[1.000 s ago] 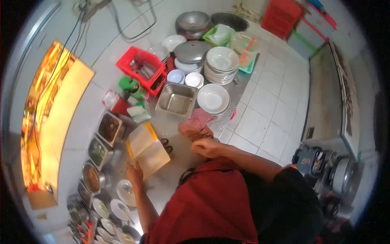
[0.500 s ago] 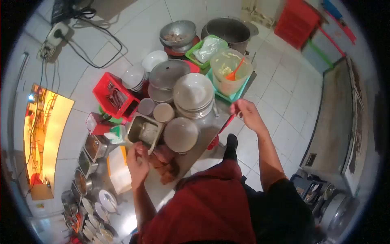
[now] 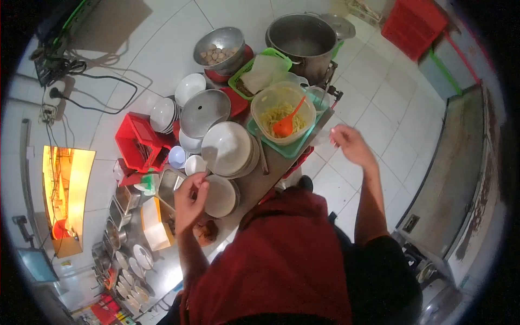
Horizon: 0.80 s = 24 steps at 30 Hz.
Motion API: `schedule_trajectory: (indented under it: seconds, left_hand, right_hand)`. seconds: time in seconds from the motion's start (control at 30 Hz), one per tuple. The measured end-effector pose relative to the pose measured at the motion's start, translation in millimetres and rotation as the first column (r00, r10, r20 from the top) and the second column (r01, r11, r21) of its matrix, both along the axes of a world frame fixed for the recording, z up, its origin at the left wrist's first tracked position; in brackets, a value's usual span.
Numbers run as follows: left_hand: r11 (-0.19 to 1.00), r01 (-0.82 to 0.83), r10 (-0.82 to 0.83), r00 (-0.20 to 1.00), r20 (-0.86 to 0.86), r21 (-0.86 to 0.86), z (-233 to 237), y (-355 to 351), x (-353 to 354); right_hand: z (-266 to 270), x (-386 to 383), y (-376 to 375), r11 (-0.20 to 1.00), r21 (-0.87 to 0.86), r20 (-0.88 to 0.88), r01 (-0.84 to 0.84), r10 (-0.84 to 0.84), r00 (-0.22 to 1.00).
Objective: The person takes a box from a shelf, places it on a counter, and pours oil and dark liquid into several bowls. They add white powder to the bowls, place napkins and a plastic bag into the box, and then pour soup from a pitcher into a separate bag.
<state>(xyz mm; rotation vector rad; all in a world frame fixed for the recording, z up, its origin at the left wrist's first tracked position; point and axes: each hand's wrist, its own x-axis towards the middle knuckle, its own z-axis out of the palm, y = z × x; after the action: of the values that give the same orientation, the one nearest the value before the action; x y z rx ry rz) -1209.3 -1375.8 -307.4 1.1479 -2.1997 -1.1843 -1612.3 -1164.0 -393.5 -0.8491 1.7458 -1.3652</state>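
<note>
My left hand (image 3: 190,205) is raised in front of a stack of plates (image 3: 221,196), its fingers loosely bent and apart, with nothing seen in it. To the right, beyond the table's edge, my right hand (image 3: 353,146) hangs over the floor. Its fingers are a little blurred and loosely curled, and no object shows in them. Nearest to it on the table is a clear plastic tub (image 3: 259,105) of pale yellow food with an orange ladle (image 3: 284,127). Between the hands stands a stack of white bowls (image 3: 226,149).
A large metal pot (image 3: 300,40) and a colander of meatballs (image 3: 208,40) stand at the back. A red cutlery basket (image 3: 127,135) is on the left, with metal food pans (image 3: 128,198) and several spoons below. A red crate (image 3: 414,27) sits far right.
The view has shifted forward and turned, so the tub and pot appear nearer. My left hand has risen slightly in view. My right hand has shifted right in view, away from the tub.
</note>
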Motion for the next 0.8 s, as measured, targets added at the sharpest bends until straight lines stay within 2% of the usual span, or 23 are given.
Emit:
schedule_trajectory:
  seconds: [0.07,0.1,0.17,0.2,0.23,0.27,0.33,0.4,0.43,0.5,0.57,0.6,0.63,0.67,0.7,0.73,0.77,0.8]
  left_hand:
    - [0.997,0.062,-0.054,0.986,-0.155,0.047,-2.6,-5.0,-20.5]
    - [0.994,0.094,-0.086,0.989,-0.121,0.063,-2.8,-9.6,-29.1]
    - [0.991,0.124,-0.118,0.987,-0.110,0.050,-2.3,-19.5,-53.4]
    - [0.985,0.168,-0.166,0.983,-0.074,0.025,-1.3,-25.8,-63.3]
    - [0.985,0.171,-0.168,0.977,-0.129,0.015,-2.6,-30.6,-76.9]
    - [0.989,0.148,-0.145,0.980,-0.133,0.016,-2.7,-35.0,-91.2]
    - [0.958,0.111,-0.012,0.937,-0.348,0.265,-4.6,-46.1,-120.7]
    - [0.961,0.075,0.027,0.932,-0.362,0.265,-8.9,-63.6,-154.5]
    - [0.961,0.054,0.052,0.926,-0.373,0.271,-11.4,-71.2,-172.3]
    - [0.970,-0.041,0.103,0.962,-0.254,0.238,-23.5,-102.0,-224.7]
    - [0.991,0.028,-0.018,0.996,0.083,-0.129,-57.6,-150.4,-263.7]
    - [0.993,0.039,-0.005,0.955,0.295,-0.111,-70.4,-172.5,-283.7]
    - [0.995,0.049,0.001,0.872,0.490,-0.089,-82.7,-189.8,-300.4]
    - [0.996,0.035,0.010,0.864,0.503,-0.081,-98.8,-199.7,-308.1]
    - [0.949,0.178,-0.024,0.862,0.506,-0.258,-116.4,-207.9,-313.4]
    - [0.849,0.314,-0.057,0.855,0.516,-0.425,-128.6,-214.9,-318.9]
    - [0.853,0.305,-0.043,0.851,0.524,-0.424,-141.3,-220.8,-324.4]
    - [0.872,0.286,-0.080,0.885,0.459,-0.398,-153.0,-223.9,-329.6]
  right_hand:
    - [26.3,-11.0,1.1,0.998,0.008,-0.182,0.058,-0.055,0.982]
    - [35.1,-16.6,1.8,0.998,0.018,-0.194,0.054,-0.050,0.980]
    - [48.0,-31.3,-0.1,0.982,-0.157,-0.109,0.105,-0.123,0.986]
    - [49.6,-39.8,-1.0,0.986,-0.144,-0.112,0.088,-0.105,0.988]
    - [51.6,-55.6,-4.9,0.985,-0.143,-0.075,0.097,-0.108,0.991]
    - [52.8,-72.2,-12.2,0.984,-0.143,-0.036,0.103,-0.109,0.993]
    - [65.9,-103.2,-27.9,0.995,-0.075,-0.076,0.068,-0.073,0.994]
    - [62.0,-143.7,-51.8,1.000,0.003,-0.108,0.024,-0.023,0.994]
    - [56.9,-166.5,-67.0,0.999,-0.018,-0.037,-0.043,0.043,0.998]
    - [45.7,-211.0,-110.1,0.988,-0.046,0.045,-0.149,0.151,0.987]
    - [24.8,-234.0,-152.6,0.968,0.037,-0.152,-0.247,0.250,0.956]
    - [11.4,-243.7,-173.9,0.963,0.040,-0.127,-0.265,0.268,0.955]
    - [-2.9,-252.4,-196.7,0.928,0.115,-0.184,-0.353,0.369,0.911]
    - [-13.5,-256.4,-215.0,0.881,0.193,-0.235,-0.432,0.469,0.851]
    - [-18.0,-253.9,-231.9,0.874,0.185,-0.202,-0.450,0.482,0.853]
    - [-20.9,-247.7,-250.9,0.867,0.173,-0.173,-0.466,0.493,0.853]
    - [-25.0,-240.5,-268.1,0.882,0.141,-0.336,-0.449,0.470,0.816]
    - [-30.6,-231.0,-283.5,0.894,0.104,-0.486,-0.436,0.428,0.762]
